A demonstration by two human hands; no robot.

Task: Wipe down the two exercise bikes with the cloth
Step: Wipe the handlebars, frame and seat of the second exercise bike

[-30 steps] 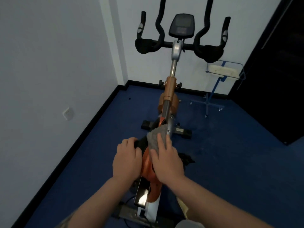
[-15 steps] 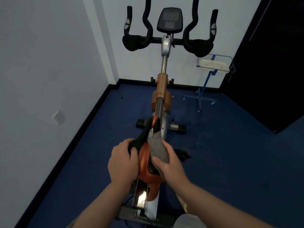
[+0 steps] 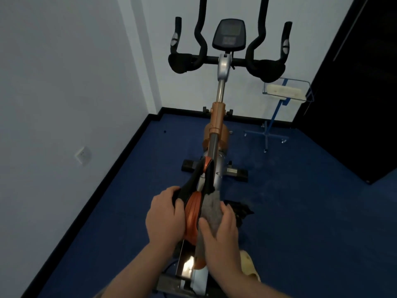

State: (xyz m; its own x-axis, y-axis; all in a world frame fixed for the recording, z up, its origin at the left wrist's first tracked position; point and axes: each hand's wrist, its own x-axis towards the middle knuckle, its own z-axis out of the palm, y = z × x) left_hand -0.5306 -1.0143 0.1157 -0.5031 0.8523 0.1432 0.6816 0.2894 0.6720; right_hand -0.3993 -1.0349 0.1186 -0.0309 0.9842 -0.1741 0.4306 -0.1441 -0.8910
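L hand (image 3: 165, 218) grips saddle (image 3: 192, 214) edge; R hand (image 3: 221, 231) presses cloth (image 3: 211, 208) on its rt side w/ thumb curled.

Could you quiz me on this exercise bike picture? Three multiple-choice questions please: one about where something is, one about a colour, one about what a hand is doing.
1. Where does the grey cloth lie?
A. on the handlebars
B. on the saddle's right side
C. on the floor

2. What colour is the carpeted floor?
A. blue
B. red
C. green

3. What is the left hand doing?
A. hanging free
B. pressing the display
C. gripping the orange-and-black saddle

Answers: 1 B, the right hand presses it there. 2 A, it shows deep blue around the bike. 3 C, its fingers curl over the saddle's left edge.
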